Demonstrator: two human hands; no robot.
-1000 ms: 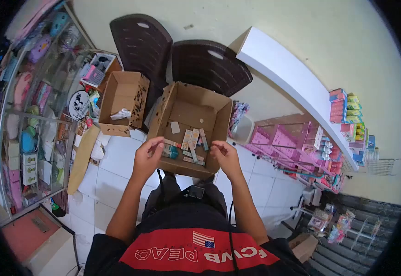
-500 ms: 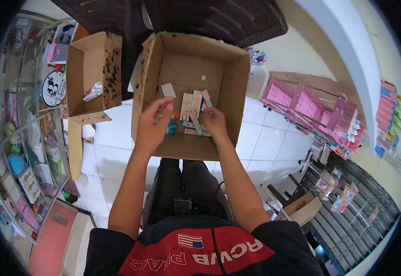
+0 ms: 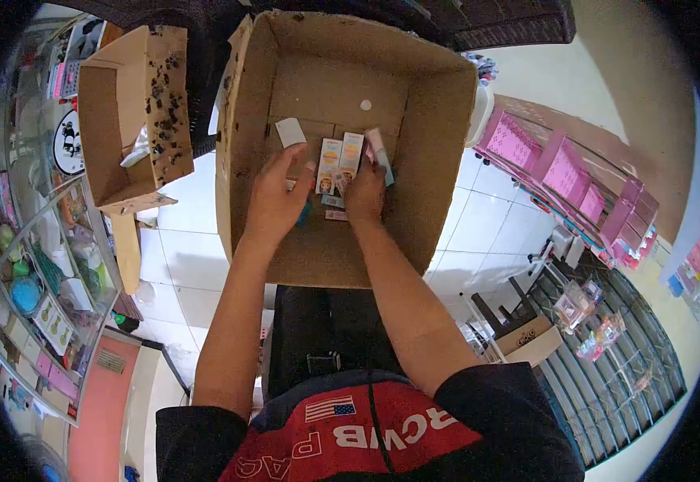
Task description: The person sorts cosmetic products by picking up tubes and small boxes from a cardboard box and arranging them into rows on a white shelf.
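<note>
Both hands reach into a large cardboard box (image 3: 338, 253). My left hand (image 3: 279, 197) is at the left, fingers partly curled and apart, beside a white card (image 3: 290, 132) and a small blue item (image 3: 304, 214). White and orange small boxes (image 3: 350, 154) lie in the middle of the box floor. My right hand (image 3: 366, 191) is closed at their right side, its fingers next to a slim pink and white packet (image 3: 376, 147); what it holds, if anything, is partly hidden.
At the upper left stands a smaller cardboard box (image 3: 113, 173) covered with dark specks. A glass display case (image 3: 44, 265) lines the left side. Pink racks (image 3: 567, 173) stand at the right, above a grey slatted panel (image 3: 607, 377).
The view has shifted, and the large box appears nearer. My right hand has closed more among the packets. The slim packet at the upper right of the pile is tilted differently.
</note>
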